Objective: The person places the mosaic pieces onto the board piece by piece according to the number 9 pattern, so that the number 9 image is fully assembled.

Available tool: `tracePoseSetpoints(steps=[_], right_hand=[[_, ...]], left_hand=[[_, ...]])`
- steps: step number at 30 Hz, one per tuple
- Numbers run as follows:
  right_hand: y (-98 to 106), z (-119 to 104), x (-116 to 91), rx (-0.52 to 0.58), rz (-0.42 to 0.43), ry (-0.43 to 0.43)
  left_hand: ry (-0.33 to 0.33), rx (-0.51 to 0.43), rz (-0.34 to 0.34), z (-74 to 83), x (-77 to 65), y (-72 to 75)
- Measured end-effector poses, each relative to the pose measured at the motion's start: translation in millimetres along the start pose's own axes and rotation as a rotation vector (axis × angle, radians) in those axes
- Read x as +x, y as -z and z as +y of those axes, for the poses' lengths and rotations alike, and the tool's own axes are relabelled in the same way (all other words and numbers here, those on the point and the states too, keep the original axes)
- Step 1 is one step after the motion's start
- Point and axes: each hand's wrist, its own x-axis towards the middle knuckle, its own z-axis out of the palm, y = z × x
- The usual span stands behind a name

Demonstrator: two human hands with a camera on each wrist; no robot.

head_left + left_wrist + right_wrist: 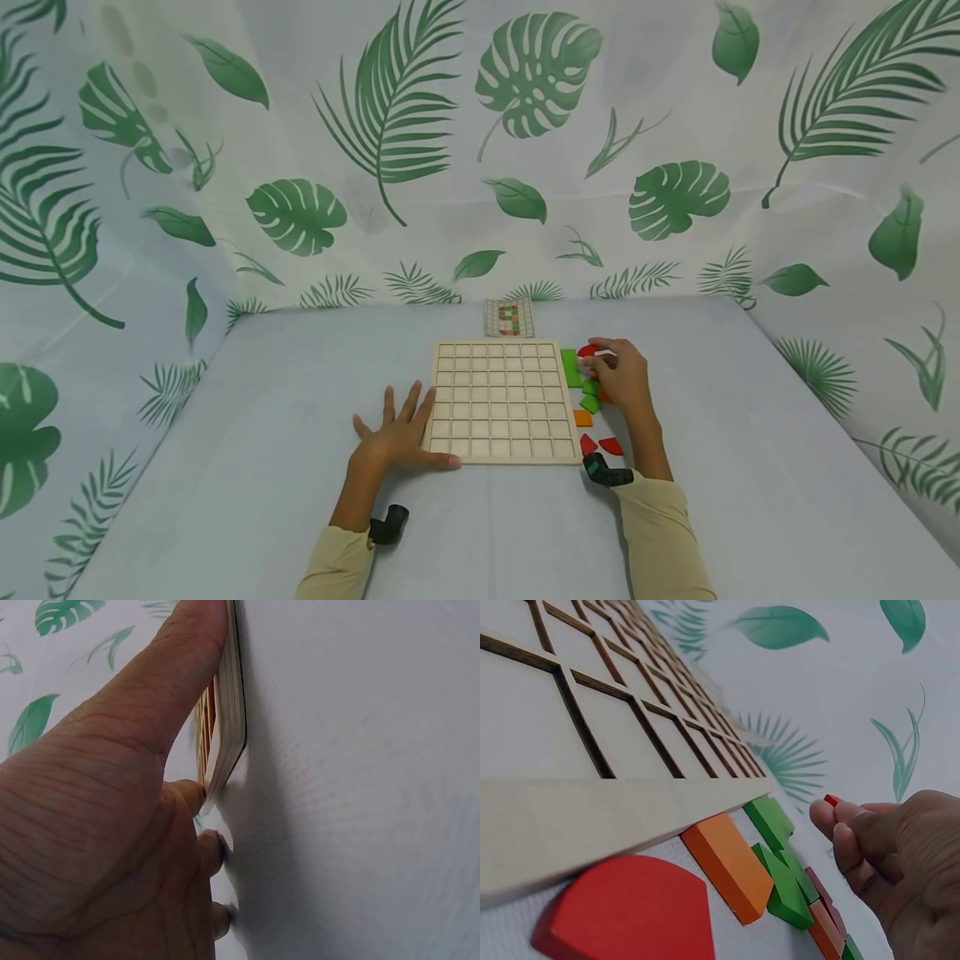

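Observation:
A wooden grid board (498,459) with square cells lies flat on the table. My left hand (393,440) is at its near left corner, fingers spread, thumb along the near edge. In the left wrist view, the thumb (169,682) touches the board's side. Past the board's right side, my right hand (626,379) pinches a small red piece (831,800) between thumb and fingertips; the fingers hide most of it. Below that hand lie green pieces (572,368), an orange piece (583,418) and red rounded-edge pieces (611,446).
A small patterned card (509,317) with a coloured grid design lies beyond the board's far edge. Behind the table (300,367) hangs a white cloth with green leaf prints (540,75). A dark wrist camera (606,472) sits on the right wrist, close to the red pieces.

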Motion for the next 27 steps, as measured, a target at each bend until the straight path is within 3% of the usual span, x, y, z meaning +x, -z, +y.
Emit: tracePoseSetpoints(steps=[7,14,27], right_hand=[[-1.4,-3.6,1.0,-0.008,-0.038,0.091],[-3.5,-5.5,-1.0,-0.053,-0.107,0.101],[-18.8,-22.1,-9.5,0.013,-0.186,0.24]], left_hand=[[-0.007,-0.005,0.006,-1.5,1.2,1.7],[-0.01,-0.013,0.003,-1.4,1.5,-0.1],[-0.009,-0.018,-0.004,0.2,-2.9,-0.3]])
